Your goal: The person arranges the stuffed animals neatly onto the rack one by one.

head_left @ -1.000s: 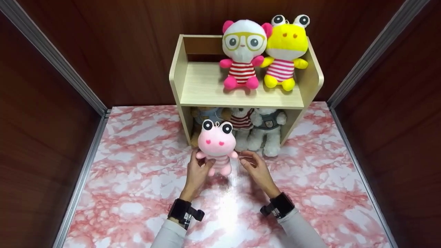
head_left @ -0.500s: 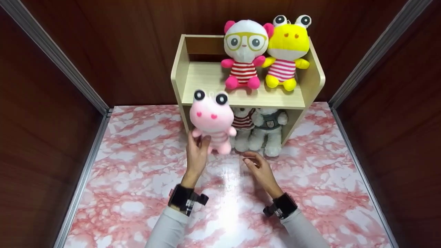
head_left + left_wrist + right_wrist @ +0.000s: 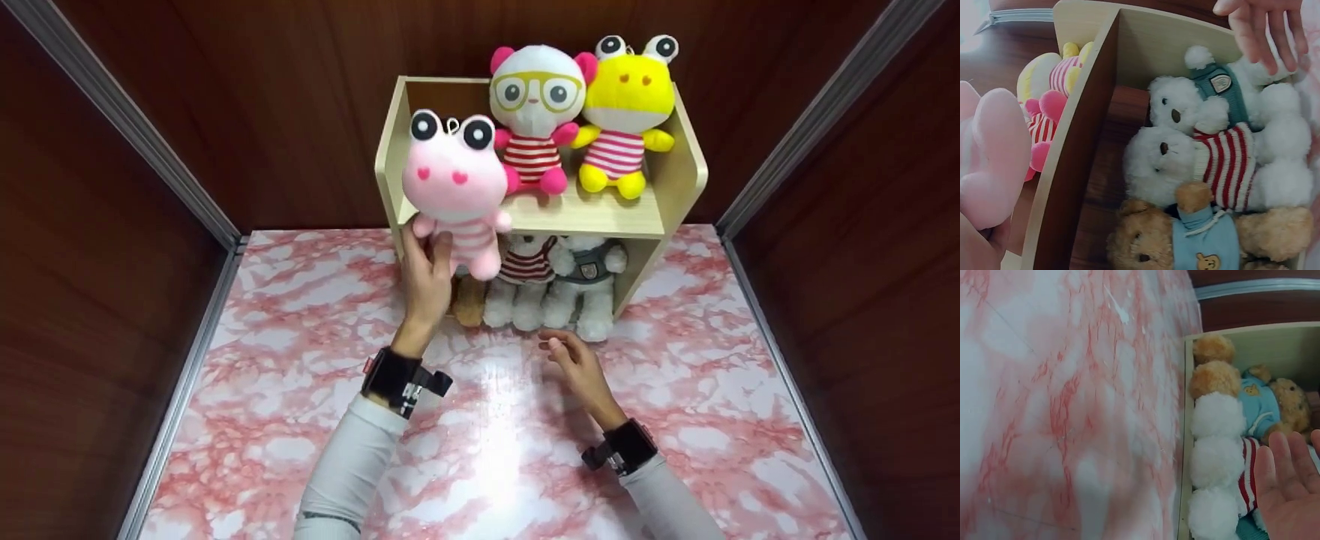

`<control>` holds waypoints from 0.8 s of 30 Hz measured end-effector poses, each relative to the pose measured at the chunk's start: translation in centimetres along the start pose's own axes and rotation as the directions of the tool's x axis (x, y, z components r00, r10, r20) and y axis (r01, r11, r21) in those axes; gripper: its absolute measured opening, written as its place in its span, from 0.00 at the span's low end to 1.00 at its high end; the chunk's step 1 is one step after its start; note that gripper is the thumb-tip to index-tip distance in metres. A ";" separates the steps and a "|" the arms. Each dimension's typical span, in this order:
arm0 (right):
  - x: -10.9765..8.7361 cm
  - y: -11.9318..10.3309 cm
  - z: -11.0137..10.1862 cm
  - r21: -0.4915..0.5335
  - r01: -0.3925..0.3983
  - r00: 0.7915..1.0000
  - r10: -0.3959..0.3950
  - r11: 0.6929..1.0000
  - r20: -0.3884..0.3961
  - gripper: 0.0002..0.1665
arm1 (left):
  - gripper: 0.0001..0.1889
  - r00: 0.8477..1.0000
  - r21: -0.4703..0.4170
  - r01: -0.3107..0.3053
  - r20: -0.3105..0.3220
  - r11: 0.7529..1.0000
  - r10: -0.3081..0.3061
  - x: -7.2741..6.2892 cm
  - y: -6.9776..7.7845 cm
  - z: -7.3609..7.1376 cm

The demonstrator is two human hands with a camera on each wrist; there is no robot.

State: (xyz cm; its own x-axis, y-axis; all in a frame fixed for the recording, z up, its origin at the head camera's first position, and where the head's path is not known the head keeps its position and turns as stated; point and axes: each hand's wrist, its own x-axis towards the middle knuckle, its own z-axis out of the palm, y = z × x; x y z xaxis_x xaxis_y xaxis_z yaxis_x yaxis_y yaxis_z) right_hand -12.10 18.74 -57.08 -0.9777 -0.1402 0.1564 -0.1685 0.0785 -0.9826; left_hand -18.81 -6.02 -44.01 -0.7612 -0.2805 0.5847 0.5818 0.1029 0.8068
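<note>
My left hand grips a pink plush frog with a striped body by its side, thumb across the front. The toy is held upright before the left part of the wooden shelf's upper board; whether it touches the board I cannot tell. On that board sit a white-and-pink plush panda with glasses and a yellow plush frog. My right hand holds nothing, low in front of the shelf, its fingers loosely bent in the head view and spread in the left wrist view.
In the lower compartment sit a brown teddy bear in blue, a white bear in a striped sweater and a white bear in grey-green. Dark wooden walls flank the pink marbled surface.
My left hand has lifted the pink frog from low in front of the shelf up to the upper board's height. My right hand has shifted slightly right and stays low.
</note>
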 end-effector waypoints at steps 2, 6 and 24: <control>0.0 -0.1 0.0 -0.006 0.003 1.000 -0.003 1.000 0.003 0.20 | 0.19 1.000 0.018 -0.009 -0.017 1.000 0.010 0.6 0.1 0.2; 0.0 -0.3 0.0 -0.018 0.007 1.000 -0.007 1.000 0.007 0.19 | 0.20 0.999 0.084 -0.017 -0.042 0.996 0.021 1.7 0.3 0.6; 0.0 -0.2 0.3 -0.068 0.058 0.998 -0.057 0.996 0.022 0.17 | 0.21 0.995 0.186 0.070 -0.082 0.980 -0.055 7.7 0.0 2.4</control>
State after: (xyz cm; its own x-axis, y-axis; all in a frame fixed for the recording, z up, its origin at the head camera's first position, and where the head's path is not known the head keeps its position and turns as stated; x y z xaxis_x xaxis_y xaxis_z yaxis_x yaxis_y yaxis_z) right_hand -12.04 18.44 -56.94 -0.9636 -0.1659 0.2095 -0.2329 0.1376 -0.9627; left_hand -25.36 -5.90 -39.35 -0.7662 -0.3628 0.5304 0.4640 0.2585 0.8473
